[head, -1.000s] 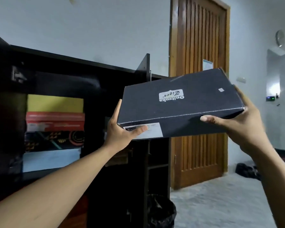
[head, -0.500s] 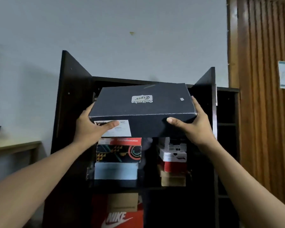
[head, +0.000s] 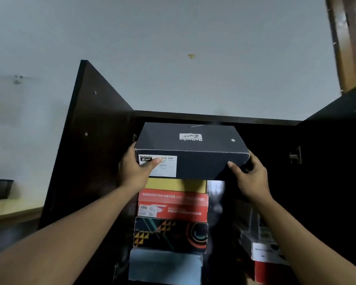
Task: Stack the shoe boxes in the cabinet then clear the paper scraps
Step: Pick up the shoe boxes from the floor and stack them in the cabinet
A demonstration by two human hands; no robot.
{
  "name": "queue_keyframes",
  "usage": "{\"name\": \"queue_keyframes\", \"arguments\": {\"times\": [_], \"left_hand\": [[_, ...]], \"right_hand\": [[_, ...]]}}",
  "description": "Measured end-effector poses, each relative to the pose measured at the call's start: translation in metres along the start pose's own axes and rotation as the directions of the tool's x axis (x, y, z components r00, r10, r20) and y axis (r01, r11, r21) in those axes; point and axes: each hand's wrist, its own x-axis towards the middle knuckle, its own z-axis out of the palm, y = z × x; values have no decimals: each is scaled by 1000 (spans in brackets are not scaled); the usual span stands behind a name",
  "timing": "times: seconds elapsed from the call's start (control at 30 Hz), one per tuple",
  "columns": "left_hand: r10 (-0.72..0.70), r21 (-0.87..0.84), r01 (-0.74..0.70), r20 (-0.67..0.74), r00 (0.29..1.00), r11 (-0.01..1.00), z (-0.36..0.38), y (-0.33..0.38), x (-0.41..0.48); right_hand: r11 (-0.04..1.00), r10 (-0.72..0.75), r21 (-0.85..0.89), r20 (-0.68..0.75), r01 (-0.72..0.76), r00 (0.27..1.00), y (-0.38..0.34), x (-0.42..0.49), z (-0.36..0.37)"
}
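Both hands lift a dark navy cardboard shoe box with a white logo on its lid (head: 191, 153) into the top of the dark wooden cabinet (head: 95, 140), whose doors stand open. Our left hand (head: 136, 169) grips the box's left end, thumb laid across the white label on the front face. Our right hand (head: 249, 175) grips the right front corner, thumb on the front and fingers wrapped round the side.

The box sits level directly above a stack of four: a yellow cardboard box (head: 177, 185), a red box with white lettering (head: 173, 206), a black box with an orange-and-teal pattern (head: 171, 233) and a pale blue box (head: 164, 266). We cannot tell whether it already touches the yellow one. Its right end juts out past the stack. A white-and-red box (head: 265, 256) lies lower in the dim right half.

We judge the stacking step to be under way, with this box going on as the fifth tier. The next move calls for sliding it back and left until its edges line up, then letting go with both hands. No paper scraps show here, so that clearing step is not yet begun.
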Motion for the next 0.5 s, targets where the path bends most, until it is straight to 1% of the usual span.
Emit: {"name": "queue_keyframes", "arguments": {"times": [0.1, 0.2, 0.27, 0.37, 0.5], "left_hand": [[-6, 24, 6, -40, 999, 1000, 33, -8, 21], [-47, 53, 51, -66, 997, 997, 60, -23, 37], [-53, 65, 55, -26, 998, 996, 70, -33, 40], [-37, 127, 31, 43, 998, 991, 77, -50, 40], [9, 310, -53, 143, 990, 949, 85, -75, 41]], "right_hand": [[999, 47, 26, -71, -46, 996, 32, 30, 18], [996, 91, 5, -107, -91, 990, 60, 52, 33], [995, 92, -21, -95, -94, 991, 74, 61, 43], [992, 123, -2, -56, -123, 991, 94, 64, 59], [990, 140, 6, -7, -139, 990, 124, 58, 76]]}}
